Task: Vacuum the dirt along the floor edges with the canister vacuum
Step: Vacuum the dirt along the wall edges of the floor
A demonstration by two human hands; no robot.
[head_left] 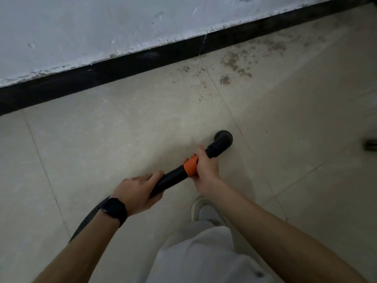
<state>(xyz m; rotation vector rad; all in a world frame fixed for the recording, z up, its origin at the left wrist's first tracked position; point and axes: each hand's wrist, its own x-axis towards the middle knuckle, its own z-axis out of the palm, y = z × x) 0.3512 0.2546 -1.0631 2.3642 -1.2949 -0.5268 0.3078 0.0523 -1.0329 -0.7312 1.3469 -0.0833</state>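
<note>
A black vacuum wand (173, 178) with an orange collar (190, 166) slants up to the right over the pale tiled floor. Its round black nozzle (223, 138) sits low on the tiles. My left hand (136, 190) grips the wand's lower end, where a ribbed hose (89, 216) runs off behind my wrist. My right hand (206, 167) grips the wand at the orange collar. Brown dirt (230, 62) lies scattered on the floor beyond the nozzle, thickest along the black skirting (122, 66). The canister itself is out of view.
A scuffed white wall (102, 23) rises above the skirting. My leg in light trousers (204, 252) and a pale shoe (206, 211) stand below the wand. A dark object (370, 146) pokes in at the right edge.
</note>
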